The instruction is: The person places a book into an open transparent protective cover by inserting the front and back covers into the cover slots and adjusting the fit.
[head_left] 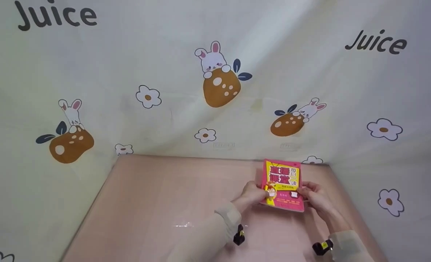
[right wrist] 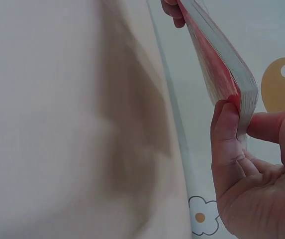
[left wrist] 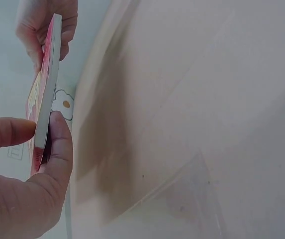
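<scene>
A pink and yellow paperback book with large Chinese characters on its cover is held up above the table, its cover facing the head camera. My left hand pinches its left edge, thumb on the cover and fingers behind. On the opposite edge my right hand grips it the same way. In the left wrist view the book shows its spine side between thumb and fingers. White page edges of the book show in the right wrist view, with the right thumb and fingers pinching a corner.
Below the book lies a pale pink tabletop, on which the book and hands cast shadows. A clear film sheet covers part of it. Behind and on both sides hangs a pale cloth printed with rabbits, fruit and flowers.
</scene>
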### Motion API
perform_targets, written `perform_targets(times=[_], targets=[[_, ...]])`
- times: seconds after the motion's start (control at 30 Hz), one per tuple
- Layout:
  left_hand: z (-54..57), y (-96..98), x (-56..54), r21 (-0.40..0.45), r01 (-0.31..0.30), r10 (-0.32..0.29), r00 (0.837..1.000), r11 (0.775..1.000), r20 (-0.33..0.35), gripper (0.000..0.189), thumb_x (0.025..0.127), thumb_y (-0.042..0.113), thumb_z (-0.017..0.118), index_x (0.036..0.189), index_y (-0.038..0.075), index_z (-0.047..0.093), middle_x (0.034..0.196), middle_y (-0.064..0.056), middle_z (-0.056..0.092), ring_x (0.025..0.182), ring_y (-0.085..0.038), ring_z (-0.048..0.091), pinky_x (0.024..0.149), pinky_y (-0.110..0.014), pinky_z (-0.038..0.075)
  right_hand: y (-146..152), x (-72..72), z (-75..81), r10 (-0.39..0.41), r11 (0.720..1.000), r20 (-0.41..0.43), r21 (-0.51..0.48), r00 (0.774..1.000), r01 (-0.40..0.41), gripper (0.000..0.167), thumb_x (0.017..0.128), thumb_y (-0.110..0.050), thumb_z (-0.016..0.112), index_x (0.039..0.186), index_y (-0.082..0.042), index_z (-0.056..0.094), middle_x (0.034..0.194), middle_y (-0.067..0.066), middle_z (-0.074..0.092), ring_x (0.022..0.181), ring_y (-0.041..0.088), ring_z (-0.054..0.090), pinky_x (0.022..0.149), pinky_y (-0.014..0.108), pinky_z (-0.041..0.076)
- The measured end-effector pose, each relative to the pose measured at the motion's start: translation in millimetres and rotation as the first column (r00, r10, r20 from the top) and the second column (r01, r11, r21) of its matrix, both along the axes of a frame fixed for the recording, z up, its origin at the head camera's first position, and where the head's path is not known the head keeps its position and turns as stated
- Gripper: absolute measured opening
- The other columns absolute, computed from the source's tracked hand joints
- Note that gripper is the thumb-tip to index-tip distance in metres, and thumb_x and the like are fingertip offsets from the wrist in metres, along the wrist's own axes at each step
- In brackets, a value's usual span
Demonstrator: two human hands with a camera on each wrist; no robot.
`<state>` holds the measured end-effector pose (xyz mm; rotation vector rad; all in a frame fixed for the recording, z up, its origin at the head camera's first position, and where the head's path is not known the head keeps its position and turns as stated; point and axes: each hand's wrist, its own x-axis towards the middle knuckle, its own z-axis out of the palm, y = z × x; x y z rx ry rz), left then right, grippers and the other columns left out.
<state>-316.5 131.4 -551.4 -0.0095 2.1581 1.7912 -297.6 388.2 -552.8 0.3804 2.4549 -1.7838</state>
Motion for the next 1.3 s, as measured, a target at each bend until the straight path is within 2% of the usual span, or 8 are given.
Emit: perform_targets(times=[0.27, 0.4, 0.5, 0.93, 1.17, 1.3], targets=[[5.0, -16.3, -2.7, 0.014, 0.056, -0.057, 0.998, 0.998, 0.015, 0.036, 0.094, 0.003, 0.080, 0.128, -0.002, 0.069, 0.109, -0.009, 0.079, 0.093, -0.018, 0.080, 0.085, -0.036, 0.070, -8.7, -0.9, 5.2, 0.029, 1.000, -0.005, 0.000, 1.000, -0.029, 0.055, 0.114, -0.021, 0.065, 0.155, 0.009, 0.047, 0.117, 0.008, 0.081, 0.090, 0.015, 0.079, 0.078, 0.031, 0.068], [6.0, -28.6, -2.8, 0.006, 0.086, -0.086, 0.996, 0.996, 0.015, 0.038, 0.094, 0.005, 0.083, 0.129, -0.001, 0.070, 0.111, -0.009, 0.079, 0.095, -0.018, 0.079, 0.088, -0.036, 0.069, -15.7, -2.6, 7.1, 0.047, 0.999, -0.003, -0.014, 0.999, -0.047, 0.055, 0.113, -0.022, 0.067, 0.155, 0.008, 0.048, 0.114, 0.007, 0.082, 0.089, 0.016, 0.081, 0.079, 0.032, 0.069], [4.2, -36.8, -3.3, -0.003, 0.101, -0.101, 0.995, 0.995, 0.013, 0.038, 0.094, 0.006, 0.083, 0.128, -0.001, 0.068, 0.110, -0.010, 0.079, 0.094, -0.018, 0.080, 0.085, -0.035, 0.069, -21.9, -2.4, 8.5, 0.067, 0.998, -0.008, -0.017, 0.998, -0.067, 0.054, 0.112, -0.021, 0.068, 0.154, 0.008, 0.049, 0.110, 0.005, 0.082, 0.089, 0.016, 0.082, 0.078, 0.032, 0.069], [3.5, -64.9, -2.0, -0.038, 0.106, -0.106, 0.994, 0.994, 0.011, 0.041, 0.093, 0.010, 0.087, 0.128, 0.002, 0.067, 0.114, -0.010, 0.078, 0.099, -0.020, 0.080, 0.088, -0.037, 0.069, -44.0, -3.5, 13.3, 0.118, 0.993, -0.028, 0.016, 0.993, -0.118, 0.050, 0.110, -0.016, 0.069, 0.151, 0.010, 0.052, 0.106, 0.007, 0.080, 0.085, 0.016, 0.079, 0.073, 0.031, 0.068], [3.7, -79.0, -0.4, -0.041, 0.101, -0.101, 0.995, 0.994, -0.002, 0.031, 0.099, 0.008, 0.077, 0.127, -0.001, 0.066, 0.114, -0.012, 0.076, 0.096, -0.018, 0.077, 0.081, -0.031, 0.066, -58.3, -3.6, 14.7, 0.131, 0.991, -0.025, -0.005, 0.991, -0.131, 0.047, 0.110, -0.016, 0.071, 0.147, 0.007, 0.056, 0.106, 0.007, 0.081, 0.086, 0.016, 0.080, 0.076, 0.032, 0.068], [2.9, -88.1, 1.2, -0.042, 0.097, -0.097, 0.995, 0.994, 0.003, 0.028, 0.102, 0.008, 0.072, 0.128, -0.002, 0.066, 0.116, -0.012, 0.075, 0.097, -0.018, 0.076, 0.081, -0.030, 0.065, -67.2, -3.4, 13.4, 0.146, 0.989, -0.028, -0.022, 0.989, -0.147, 0.048, 0.110, -0.016, 0.070, 0.148, 0.009, 0.055, 0.107, 0.008, 0.081, 0.086, 0.016, 0.080, 0.076, 0.033, 0.069]])
